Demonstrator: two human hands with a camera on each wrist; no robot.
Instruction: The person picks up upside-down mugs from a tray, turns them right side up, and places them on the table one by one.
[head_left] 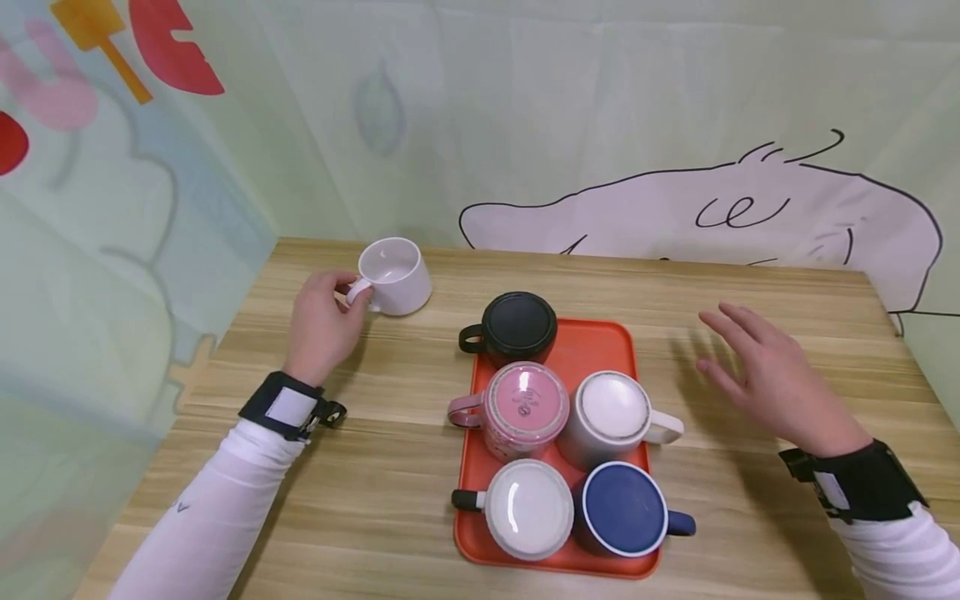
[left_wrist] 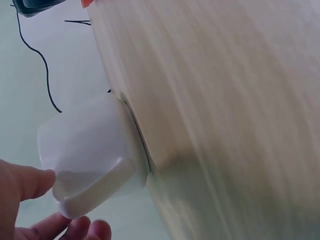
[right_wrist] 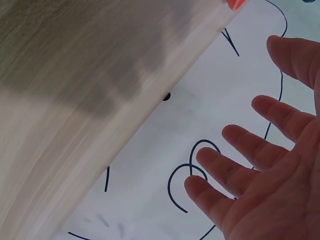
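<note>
As its handle (head_left: 358,290) faces my left hand (head_left: 324,325), I pinch the cup (head_left: 405,290) there — it's upright, left of the tray (head_left: 592,337), where upturned mugs (head_left: 527,400) point handles outward, probably to pack close. My right hand (head_left: 780,387) hovers, fingers (right_wrist: 277,112) spread.

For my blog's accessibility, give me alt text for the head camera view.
A person's left hand holds an upright white mug by its handle on a wooden table. A red tray with five more mugs sits nearer, and the right hand hovers open beside it.
</note>
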